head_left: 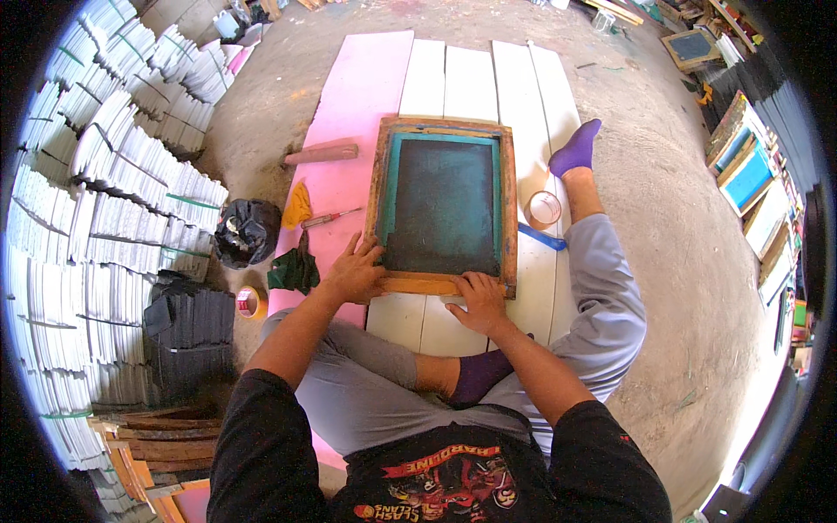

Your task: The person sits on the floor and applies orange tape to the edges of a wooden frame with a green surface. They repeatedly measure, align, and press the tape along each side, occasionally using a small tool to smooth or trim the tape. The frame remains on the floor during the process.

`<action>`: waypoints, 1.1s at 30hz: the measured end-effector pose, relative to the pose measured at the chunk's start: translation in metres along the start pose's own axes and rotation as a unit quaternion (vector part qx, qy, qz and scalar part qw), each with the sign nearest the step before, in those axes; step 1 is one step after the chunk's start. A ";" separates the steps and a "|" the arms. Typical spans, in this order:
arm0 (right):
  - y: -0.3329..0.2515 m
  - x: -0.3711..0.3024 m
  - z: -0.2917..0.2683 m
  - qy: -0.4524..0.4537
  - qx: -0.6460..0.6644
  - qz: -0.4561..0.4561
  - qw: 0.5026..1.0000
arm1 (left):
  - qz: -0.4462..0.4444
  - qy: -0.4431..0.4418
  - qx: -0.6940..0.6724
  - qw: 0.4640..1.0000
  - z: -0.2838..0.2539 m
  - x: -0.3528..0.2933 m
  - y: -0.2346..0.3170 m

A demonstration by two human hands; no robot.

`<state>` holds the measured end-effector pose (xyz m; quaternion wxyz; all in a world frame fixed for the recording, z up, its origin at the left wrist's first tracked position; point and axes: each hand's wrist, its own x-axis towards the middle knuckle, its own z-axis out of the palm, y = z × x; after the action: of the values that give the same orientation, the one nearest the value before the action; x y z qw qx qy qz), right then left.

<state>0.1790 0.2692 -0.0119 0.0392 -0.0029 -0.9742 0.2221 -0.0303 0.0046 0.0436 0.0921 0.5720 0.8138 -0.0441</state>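
Mid-frame, the left hand [354, 272], fingers spread, touches the lower-left corner of the framed screen [446, 205]; the right hand [481, 302], thumb wide, its bottom edge. White boards [469, 83] extend above.

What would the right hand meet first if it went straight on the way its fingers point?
The wooden frame, at its near bar: the right hand's fingertips appear to rest there. Beyond, the line crosses the dark panel inside; how deep that sits is unclear.
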 end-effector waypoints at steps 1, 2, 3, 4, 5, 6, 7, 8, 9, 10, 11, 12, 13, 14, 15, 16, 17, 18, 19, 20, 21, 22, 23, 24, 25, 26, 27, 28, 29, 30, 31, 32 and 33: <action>-0.001 0.000 -0.001 -0.002 -0.001 0.000 1.000 | 0.024 0.000 0.018 1.000 0.004 0.000 -0.005; -0.002 0.000 -0.002 -0.003 -0.002 0.000 1.000 | 0.048 0.001 0.036 0.998 0.009 0.001 -0.013; -0.002 0.000 -0.001 -0.001 -0.002 -0.001 1.000 | 0.072 0.001 0.055 0.996 0.007 0.003 -0.017; -0.002 -0.001 -0.001 0.005 -0.003 -0.004 1.000 | 0.088 -0.011 0.062 0.994 0.006 0.007 -0.018; -0.001 -0.002 -0.002 0.011 -0.004 -0.008 1.000 | 0.103 -0.022 0.069 0.992 0.005 0.009 -0.020; -0.001 -0.002 -0.003 0.022 -0.006 -0.012 1.000 | 0.119 -0.033 0.077 0.989 0.001 0.011 -0.020; 0.001 -0.002 -0.003 0.021 -0.007 -0.005 1.000 | 0.123 -0.039 0.085 0.988 -0.001 0.012 -0.019; 0.002 -0.002 -0.004 0.019 -0.008 0.001 1.000 | 0.126 -0.045 0.094 0.987 -0.003 0.014 -0.017; 0.005 -0.002 -0.002 0.005 -0.007 0.018 1.000 | 0.129 -0.051 0.102 0.985 -0.004 0.014 -0.015; 0.007 -0.003 0.001 -0.003 -0.013 0.025 1.000 | 0.119 -0.069 0.114 0.984 -0.004 0.016 -0.013; 0.010 -0.002 0.003 -0.011 -0.020 0.031 0.999 | 0.108 -0.086 0.127 0.982 -0.004 0.018 -0.011; 0.012 0.001 0.003 -0.012 -0.034 0.025 0.999 | 0.098 -0.103 0.140 0.980 -0.008 0.022 -0.009; 0.014 0.002 0.003 -0.017 -0.051 0.025 0.998 | 0.093 -0.114 0.140 0.979 -0.011 0.023 -0.006; 0.014 0.000 0.001 -0.024 -0.068 0.026 0.997 | 0.088 -0.125 0.139 0.978 -0.015 0.023 -0.002; 0.015 -0.002 -0.002 -0.035 -0.085 0.029 0.995 | 0.081 -0.138 0.138 0.977 -0.018 0.021 0.001; 0.017 -0.003 -0.002 -0.041 -0.090 0.028 0.995 | 0.061 -0.133 0.130 0.981 -0.015 0.020 0.001; 0.020 -0.004 -0.003 -0.046 -0.095 0.025 0.994 | 0.042 -0.127 0.122 0.983 -0.008 0.018 -0.002; 0.023 -0.005 -0.001 -0.046 -0.088 0.020 0.995 | 0.024 -0.121 0.115 0.986 -0.004 0.016 -0.004; 0.026 -0.008 0.000 -0.028 -0.078 0.013 0.996 | 0.007 -0.095 0.108 0.990 -0.001 0.012 -0.006; 0.029 -0.011 0.000 -0.009 -0.068 0.006 0.998 | -0.010 -0.068 0.101 0.992 0.002 0.007 -0.009; 0.029 -0.015 -0.002 0.025 -0.053 -0.002 0.998 | -0.028 -0.043 0.094 0.994 0.007 0.003 -0.009; 0.027 -0.014 -0.006 0.061 -0.048 0.028 0.997 | -0.075 0.019 0.080 0.994 0.016 -0.004 -0.007; 0.024 -0.014 -0.010 0.096 -0.041 0.058 0.993 | -0.121 0.082 0.067 0.987 0.029 -0.013 -0.002; 0.021 -0.012 -0.018 0.129 -0.045 0.132 0.982 | -0.166 0.143 0.053 0.974 0.036 -0.018 0.000; 0.024 -0.015 -0.021 0.139 -0.027 0.215 0.966 | -0.218 0.081 0.004 0.973 0.020 -0.015 0.010; 0.026 -0.017 -0.024 0.150 -0.008 0.294 0.944 | -0.268 0.018 -0.044 0.962 0.002 -0.012 0.021; 0.027 -0.016 -0.025 0.139 0.038 0.370 0.918 | -0.321 -0.045 -0.089 0.942 -0.012 -0.013 0.028; 0.031 -0.018 -0.026 0.115 0.070 0.388 0.912 | -0.327 -0.058 -0.098 0.938 -0.009 -0.017 0.029; 0.035 -0.021 -0.026 0.091 0.101 0.406 0.904 | -0.332 -0.071 -0.107 0.935 -0.005 -0.020 0.031; 0.039 -0.023 -0.027 0.066 0.129 0.424 0.894 | -0.337 -0.083 -0.117 0.931 0.000 -0.022 0.033; 0.041 -0.026 -0.024 0.052 0.136 0.402 0.904 | -0.350 -0.082 -0.148 0.921 0.003 -0.023 0.032; 0.044 -0.028 -0.022 0.054 0.144 0.382 0.911 | -0.362 -0.081 -0.178 0.911 0.006 -0.023 0.030; 0.047 -0.031 -0.020 0.055 0.151 0.361 0.919 | -0.375 -0.080 -0.209 0.900 0.010 -0.023 0.029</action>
<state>0.2111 0.3197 -0.0169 0.0095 -0.3607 -0.8581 0.3652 0.0054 -0.0089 0.0396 0.2506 0.1872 0.9485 0.0502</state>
